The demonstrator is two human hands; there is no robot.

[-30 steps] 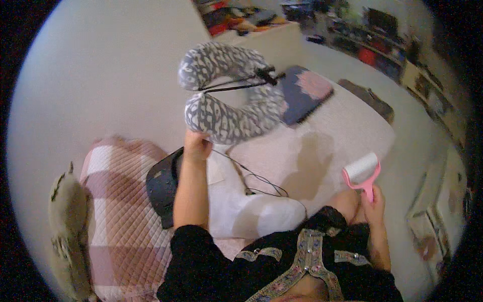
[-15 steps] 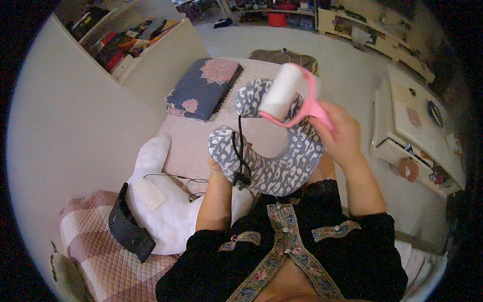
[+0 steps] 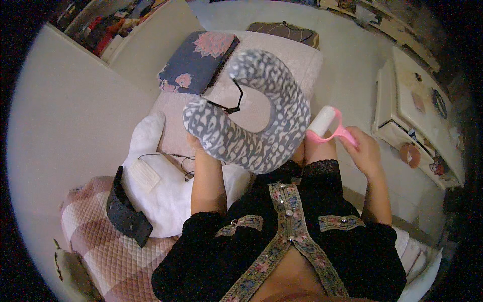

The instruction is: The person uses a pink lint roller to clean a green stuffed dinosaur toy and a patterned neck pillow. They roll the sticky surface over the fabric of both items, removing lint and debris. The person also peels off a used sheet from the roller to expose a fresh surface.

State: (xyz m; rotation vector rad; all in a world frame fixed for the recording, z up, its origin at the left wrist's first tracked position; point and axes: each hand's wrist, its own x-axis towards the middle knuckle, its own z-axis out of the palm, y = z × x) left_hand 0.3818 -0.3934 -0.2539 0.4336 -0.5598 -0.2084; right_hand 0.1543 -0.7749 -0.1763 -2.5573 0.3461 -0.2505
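Note:
My left hand [image 3: 194, 143] grips a U-shaped neck pillow [image 3: 289, 126] at its near left end; most of the fingers are hidden beneath it. The pillow is grey with a white spotted pattern, and a black cord [image 3: 239, 95] hangs across its opening. In my right hand [image 3: 366, 153] is a lint roller [image 3: 322, 121] with a pink handle and a white roll. The fingers wrap round the handle. The roll is just right of the pillow's right side; whether they touch I cannot tell.
Beyond the pillow is a pale pink padded surface [image 3: 307, 65] bearing a folded dark blue floral cloth [image 3: 188, 65]. At the left lie a white plush cushion [image 3: 171, 206], a black curved pad [image 3: 128, 211] and a quilted pink cover [image 3: 95, 226]. A cream cabinet [image 3: 412, 105] stands at the right.
The lint roller has come off the pillow's far right part and moved right and nearer to me. The pillow has shifted up and left and turned, its cord now swinging inside the opening.

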